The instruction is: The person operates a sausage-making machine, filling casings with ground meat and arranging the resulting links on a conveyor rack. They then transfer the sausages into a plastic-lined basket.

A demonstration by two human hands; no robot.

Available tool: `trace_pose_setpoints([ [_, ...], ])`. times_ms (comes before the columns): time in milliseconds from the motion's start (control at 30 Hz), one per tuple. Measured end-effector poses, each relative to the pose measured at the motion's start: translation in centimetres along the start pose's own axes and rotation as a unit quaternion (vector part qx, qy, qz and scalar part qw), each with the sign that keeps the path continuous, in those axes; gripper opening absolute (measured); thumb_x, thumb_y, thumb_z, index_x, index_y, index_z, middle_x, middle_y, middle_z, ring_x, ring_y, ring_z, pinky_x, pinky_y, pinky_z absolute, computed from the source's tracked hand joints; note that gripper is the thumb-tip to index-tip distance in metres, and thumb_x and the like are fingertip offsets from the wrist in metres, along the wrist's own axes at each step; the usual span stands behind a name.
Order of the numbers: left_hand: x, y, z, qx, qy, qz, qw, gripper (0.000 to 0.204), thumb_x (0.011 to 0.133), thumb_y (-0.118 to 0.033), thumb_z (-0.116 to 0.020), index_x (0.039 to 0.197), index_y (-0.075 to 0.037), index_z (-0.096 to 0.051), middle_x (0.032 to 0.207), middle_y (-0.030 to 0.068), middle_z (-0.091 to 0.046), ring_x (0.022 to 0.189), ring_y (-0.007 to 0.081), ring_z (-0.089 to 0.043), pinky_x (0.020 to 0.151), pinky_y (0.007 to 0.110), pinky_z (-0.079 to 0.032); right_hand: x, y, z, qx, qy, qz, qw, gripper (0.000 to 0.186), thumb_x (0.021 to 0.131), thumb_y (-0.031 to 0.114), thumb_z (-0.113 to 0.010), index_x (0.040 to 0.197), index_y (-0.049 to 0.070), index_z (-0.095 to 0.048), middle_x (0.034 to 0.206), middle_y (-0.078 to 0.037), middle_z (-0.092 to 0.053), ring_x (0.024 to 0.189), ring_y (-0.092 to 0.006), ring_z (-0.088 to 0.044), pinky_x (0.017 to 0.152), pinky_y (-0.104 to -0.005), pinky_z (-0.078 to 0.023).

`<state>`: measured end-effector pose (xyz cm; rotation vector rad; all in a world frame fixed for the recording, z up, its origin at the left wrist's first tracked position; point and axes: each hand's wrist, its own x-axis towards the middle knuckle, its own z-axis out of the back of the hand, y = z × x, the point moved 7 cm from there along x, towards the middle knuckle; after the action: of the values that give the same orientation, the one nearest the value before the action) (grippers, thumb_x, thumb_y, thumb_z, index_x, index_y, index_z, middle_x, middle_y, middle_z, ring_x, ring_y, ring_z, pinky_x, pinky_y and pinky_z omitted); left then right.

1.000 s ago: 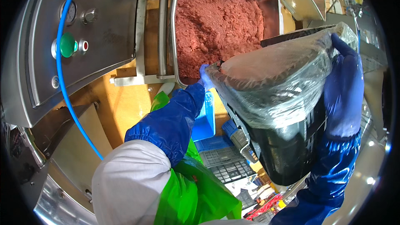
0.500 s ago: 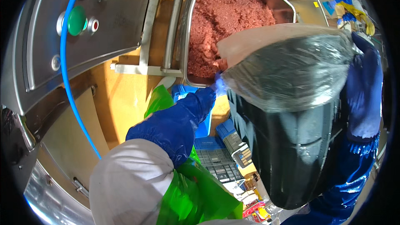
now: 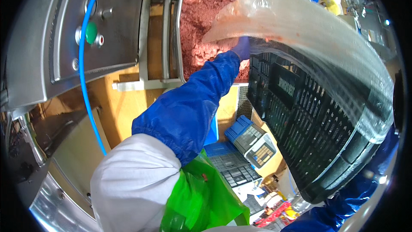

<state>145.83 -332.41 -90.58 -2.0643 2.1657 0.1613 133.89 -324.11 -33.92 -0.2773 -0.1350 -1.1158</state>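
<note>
A black slatted plastic crate is tipped on its side at the right, with a clear plastic liner bag spreading out of it in a curve. The bag has small reddish meat bits on it. My left hand, in a blue glove, is closed at the crate's upper left corner, beside the liner. Just beyond it, a steel tub holds ground meat. My right arm, in a shiny blue sleeve, runs up along the crate's far right side; the hand itself is hidden behind crate and liner.
On the left stands a steel machine with a green button, and a blue hose hangs before it. Below, a blue and grey crate and more stacked crates rest on the yellowish floor.
The crate has turned so its slatted side shows, and the liner has swung up and spread wider. My left hand has moved up and right, over the tub's edge. My right glove has gone from sight.
</note>
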Motion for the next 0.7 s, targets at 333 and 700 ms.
trace_pose_setpoints([
  [333, -3.8, -0.3, 8.7, 0.085, -0.105, 0.065, 0.989, 0.044, 0.09, -0.035, -0.05, 0.119, -0.005, -0.065, 0.112, 0.011, -0.069, 0.1, 0.0286, -0.064, 0.092, 0.043, -0.048, -22.0, -19.3, -4.4, 0.349, -0.158, -0.378, 0.843, 0.035, 0.097, 0.012, -0.046, 0.126, -0.004, -0.058, 0.12, -0.017, -0.063, 0.099, -0.0228, -0.066, 0.088, -0.0351, -0.054],
  [700, -2.0, -5.0, -13.1, 0.507, 0.2, -0.01, 0.838, 0.04, 0.092, -0.03, -0.053, 0.12, -0.005, -0.064, 0.113, 0.0094, -0.07, 0.101, 0.0267, -0.064, 0.094, 0.04, -0.048, -32.6, -17.7, -13.1, 0.582, -0.208, -0.481, 0.622, 0.03, 0.095, 0.021, -0.052, 0.113, 0.0, -0.062, 0.102, -0.014, -0.069, 0.092, -0.0244, -0.069, 0.084, -0.0378, -0.056],
])
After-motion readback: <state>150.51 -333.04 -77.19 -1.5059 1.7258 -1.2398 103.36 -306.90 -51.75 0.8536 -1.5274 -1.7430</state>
